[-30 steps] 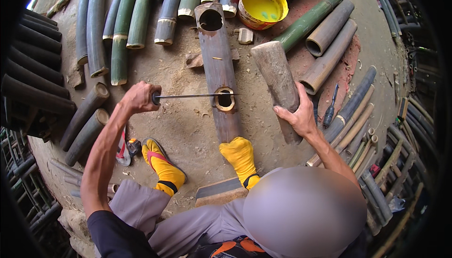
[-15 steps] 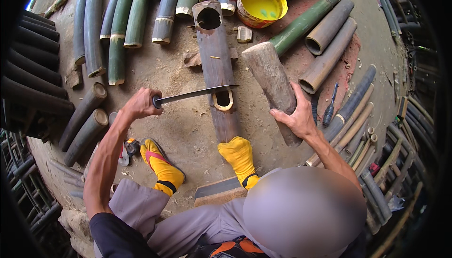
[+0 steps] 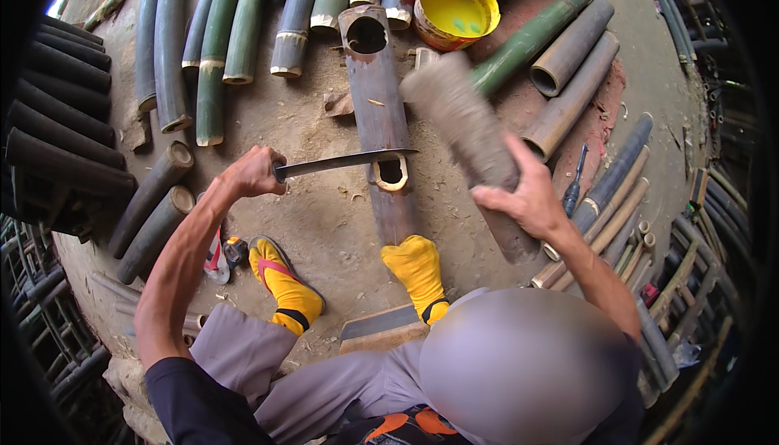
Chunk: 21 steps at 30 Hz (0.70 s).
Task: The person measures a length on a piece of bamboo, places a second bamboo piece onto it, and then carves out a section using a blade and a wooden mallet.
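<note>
My left hand [image 3: 250,173] is closed around the dark handle of a long knife [image 3: 337,163], its blade lying across the far edge of a pale-rimmed hole in a thick bamboo tube [image 3: 375,92]. A second, rounder hole opens near the tube's far end. My right hand [image 3: 531,193] grips a heavy wooden log [image 3: 462,112], tilted up to the left and blurred by motion, to the right of the tube and apart from the blade. A foot in a yellow sock [image 3: 414,270] presses on the tube's near end.
Several cut bamboo tubes [image 3: 219,64] line the far left ground. A yellow bucket [image 3: 456,15] stands beyond the tube's far end. To the right lie a green bamboo pole [image 3: 535,35], a chisel-like tool [image 3: 574,181] and stacked bamboo pieces. A tape measure [image 3: 235,250] sits by my left foot.
The log in my right hand has swung and is now blurred, its far end shifted slightly left and up. The knife stays at the hole's edge. The whole view has drifted slightly.
</note>
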{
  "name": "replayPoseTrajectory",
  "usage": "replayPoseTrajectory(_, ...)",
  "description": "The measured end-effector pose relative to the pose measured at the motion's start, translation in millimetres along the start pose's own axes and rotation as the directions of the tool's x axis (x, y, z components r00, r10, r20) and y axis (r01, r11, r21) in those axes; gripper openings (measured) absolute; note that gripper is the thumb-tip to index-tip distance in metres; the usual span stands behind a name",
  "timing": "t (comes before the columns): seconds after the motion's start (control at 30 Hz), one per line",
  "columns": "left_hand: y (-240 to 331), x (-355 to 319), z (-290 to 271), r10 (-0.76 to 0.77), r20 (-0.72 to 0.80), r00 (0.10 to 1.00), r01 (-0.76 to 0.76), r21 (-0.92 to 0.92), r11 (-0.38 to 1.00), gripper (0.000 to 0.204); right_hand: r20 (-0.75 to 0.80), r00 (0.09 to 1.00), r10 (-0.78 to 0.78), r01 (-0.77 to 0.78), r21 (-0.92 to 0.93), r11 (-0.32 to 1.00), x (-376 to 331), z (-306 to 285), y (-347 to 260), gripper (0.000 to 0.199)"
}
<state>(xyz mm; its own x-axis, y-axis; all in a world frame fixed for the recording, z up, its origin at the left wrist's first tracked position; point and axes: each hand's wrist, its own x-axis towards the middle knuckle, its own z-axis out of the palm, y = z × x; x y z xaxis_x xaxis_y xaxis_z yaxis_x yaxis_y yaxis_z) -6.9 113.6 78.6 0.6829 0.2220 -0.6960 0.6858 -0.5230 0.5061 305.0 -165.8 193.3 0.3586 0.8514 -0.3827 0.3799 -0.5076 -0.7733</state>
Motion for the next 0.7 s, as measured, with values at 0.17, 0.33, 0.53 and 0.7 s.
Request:
replayPoseTrajectory(0.17,2.4,10.5,-0.5,0.015,0.030,0.999,-0.016,0.006,1.000,0.033,-0.110,0.994,0.025,-0.008,0.158,0.987,-30.0,38.9,43.8,0.080)
replayPoseTrajectory(0.33,-4.5,-0.5,-6.9,-0.044,0.095,0.994,0.048,-0.040,0.998,0.029,0.159,0.973,0.167,-0.204,0.261,0.944,-20.3,9.2,15.4,0.080)
replayPoseTrajectory(0.53,8.2,8.8,-17.5,-0.053,0.237,0.970,0.079,-0.101,0.992,0.025,0.041,0.990,0.138,-0.142,0.115,0.983,-39.6,47.7,48.4,0.080)
replayPoseTrajectory(0.7,-1.8,0.8,2.3,-0.050,-0.011,0.999,0.050,0.009,0.999,0.031,-0.017,0.994,0.104,-0.097,0.230,0.968,-31.0,40.3,38.1,0.077)
